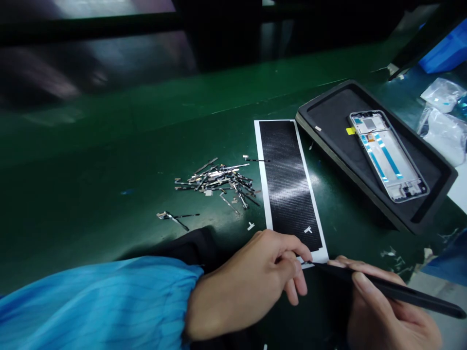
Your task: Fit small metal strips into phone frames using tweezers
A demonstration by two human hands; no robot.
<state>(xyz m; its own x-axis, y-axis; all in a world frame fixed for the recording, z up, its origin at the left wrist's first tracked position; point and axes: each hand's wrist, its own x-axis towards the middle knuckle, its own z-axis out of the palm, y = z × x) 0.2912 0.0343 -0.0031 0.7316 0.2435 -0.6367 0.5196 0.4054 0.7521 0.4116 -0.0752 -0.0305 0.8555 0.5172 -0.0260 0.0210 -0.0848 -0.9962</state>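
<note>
My left hand (251, 277) is closed in a pinch over the near end of a white-edged sheet of black adhesive strips (288, 165). What its fingertips hold is mostly hidden. Wrapped round black tweezers (401, 290), my right hand (390, 306) points their tip at those fingertips. A small dark and silver piece shows where tip and fingers meet. Left of the sheet lies a pile of thin flex cables (222, 180), with a few loose cables (175, 217) nearer me. A white peeled scrap (308, 230) rests on the sheet, and another white scrap (251, 226) lies beside it.
A black foam tray (339, 160) stands at the right, holding a phone frame (388, 155) with blue strips and a yellow tab. Clear plastic bags (443, 126) and a blue bin (447, 48) are farther right. The green table (109, 160) runs beneath everything, below a dark raised ledge.
</note>
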